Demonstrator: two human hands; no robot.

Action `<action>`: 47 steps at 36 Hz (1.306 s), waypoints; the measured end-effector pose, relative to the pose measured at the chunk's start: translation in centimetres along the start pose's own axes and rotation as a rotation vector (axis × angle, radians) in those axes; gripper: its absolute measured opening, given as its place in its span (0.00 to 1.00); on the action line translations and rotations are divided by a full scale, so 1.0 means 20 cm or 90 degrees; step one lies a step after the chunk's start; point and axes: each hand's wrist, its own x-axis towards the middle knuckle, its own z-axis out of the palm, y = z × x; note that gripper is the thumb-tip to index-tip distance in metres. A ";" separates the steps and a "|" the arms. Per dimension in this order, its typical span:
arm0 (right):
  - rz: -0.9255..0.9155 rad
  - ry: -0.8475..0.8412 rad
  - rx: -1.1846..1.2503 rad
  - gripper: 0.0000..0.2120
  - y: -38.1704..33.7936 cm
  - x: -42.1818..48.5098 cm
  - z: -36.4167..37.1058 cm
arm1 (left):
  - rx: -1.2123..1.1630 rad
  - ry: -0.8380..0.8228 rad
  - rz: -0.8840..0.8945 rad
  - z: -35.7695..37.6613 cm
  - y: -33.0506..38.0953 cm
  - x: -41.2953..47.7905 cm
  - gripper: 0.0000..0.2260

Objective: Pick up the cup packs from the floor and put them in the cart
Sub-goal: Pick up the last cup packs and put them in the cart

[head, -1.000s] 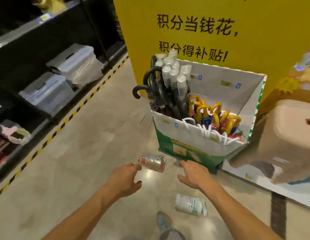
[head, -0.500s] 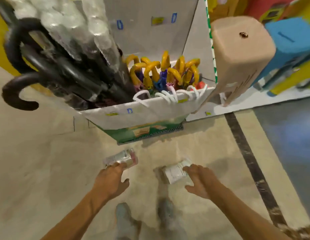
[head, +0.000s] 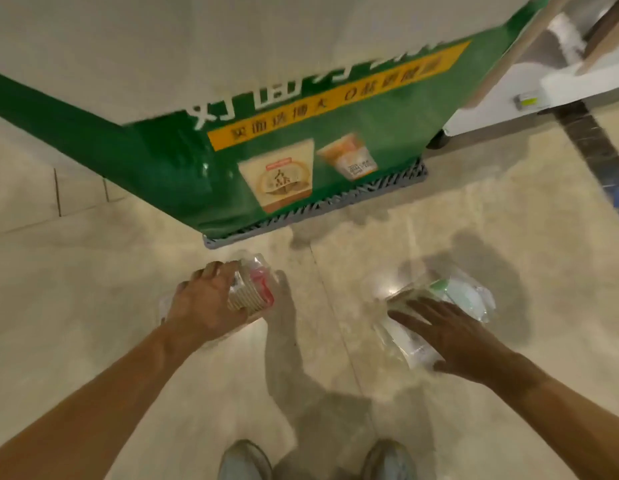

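Both cup packs lie on the beige tiled floor (head: 93,278) in front of the green display bin (head: 183,168), which stands on a grey plastic pallet (head: 398,183). The left hand (head: 205,303) rests on the red-and-beige cup pack (head: 254,289), just before the near corner of the bin; its fingers (head: 218,270) curl over the top of the clear wrapper, but I cannot tell if they close fully around it. The right hand (head: 450,336) is spread flat, with the fingers apart, on the green-and-white cup pack (head: 463,296), which lies to the right of that corner, further from the bin. It grasps nothing. Two grey shoes (head: 244,460) show at the bottom edge, on the side of the packs away from the bin.
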 end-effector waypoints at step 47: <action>0.450 1.105 0.877 0.49 -0.06 -3.78 -1.37 | -0.541 0.129 0.604 -2.49 2.18 -2.40 0.47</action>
